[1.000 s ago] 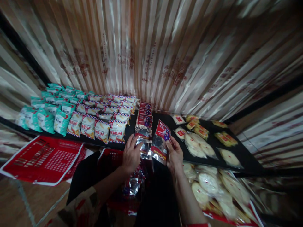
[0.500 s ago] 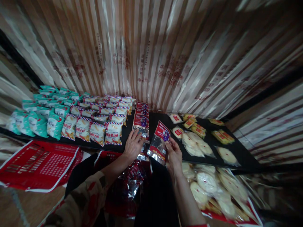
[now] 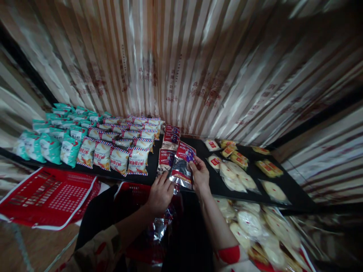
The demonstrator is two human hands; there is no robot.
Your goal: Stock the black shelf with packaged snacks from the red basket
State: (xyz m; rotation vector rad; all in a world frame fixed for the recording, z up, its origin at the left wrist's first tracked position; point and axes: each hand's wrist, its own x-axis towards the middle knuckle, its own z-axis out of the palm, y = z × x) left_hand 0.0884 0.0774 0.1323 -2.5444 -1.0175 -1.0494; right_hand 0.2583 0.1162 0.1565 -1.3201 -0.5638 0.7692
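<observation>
My right hand (image 3: 200, 174) pinches the right edge of a red and dark snack pouch (image 3: 183, 163), its printed front facing up. That pouch overlaps the right side of a similar pouch (image 3: 165, 158) lying on the black shelf (image 3: 195, 142). Over the lower edge of this second pouch lie the outstretched fingers of my left hand (image 3: 161, 192); the thumb is hard to make out. Behind both, more red pouches (image 3: 171, 138) lie overlapped in a column towards the curtain.
Rows of white snack bags (image 3: 138, 160) and teal snack bags (image 3: 69, 150) stand on the left. Flat round packs (image 3: 233, 175) and yellow packs (image 3: 269, 168) lie right. Below are a red basket (image 3: 61, 194), a second basket with shiny pouches (image 3: 133, 192), and more round packs (image 3: 249, 223).
My right hand has brought its pouch left, over the neighbouring one. My left hand has drawn back towards me, and the pouch under its fingers now lies nearer the shelf's front.
</observation>
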